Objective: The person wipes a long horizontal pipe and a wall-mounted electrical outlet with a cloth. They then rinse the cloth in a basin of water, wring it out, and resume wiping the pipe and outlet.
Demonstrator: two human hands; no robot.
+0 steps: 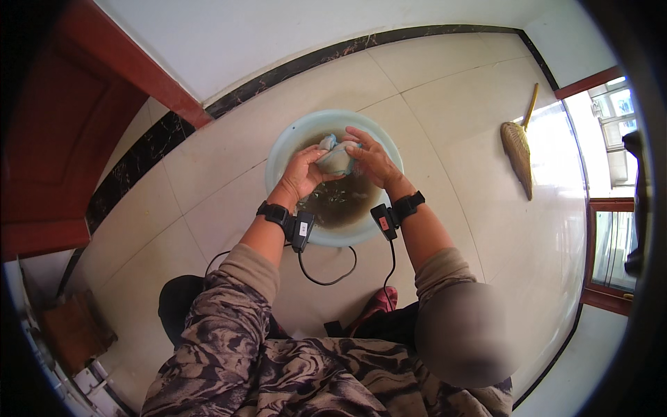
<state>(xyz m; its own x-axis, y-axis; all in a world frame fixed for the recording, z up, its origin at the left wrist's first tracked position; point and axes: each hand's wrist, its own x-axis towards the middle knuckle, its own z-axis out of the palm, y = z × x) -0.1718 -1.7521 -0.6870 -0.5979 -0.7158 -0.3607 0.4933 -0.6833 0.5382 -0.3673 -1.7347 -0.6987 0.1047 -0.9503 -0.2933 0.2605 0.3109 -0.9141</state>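
Observation:
A wet, pale cloth with light-blue edging (335, 159) is bunched up above a light-blue plastic basin (278, 146). My left hand (306, 171) grips the cloth from the left, its fingers partly under it. On the other side my right hand (372, 159) pinches the cloth with its thumb, the fingers raised and spread behind. Murky brown water (338, 203) fills the lower part of the basin, right below both hands. Each wrist wears a black strap with a small cabled device.
The basin stands on a tiled floor (443, 114). A broom with a yellow handle (518, 151) lies at the right. Black cables (333, 284) loop near my feet. A red-brown wooden door (57, 140) is at the left, a wall with black skirting (312, 62) beyond the basin.

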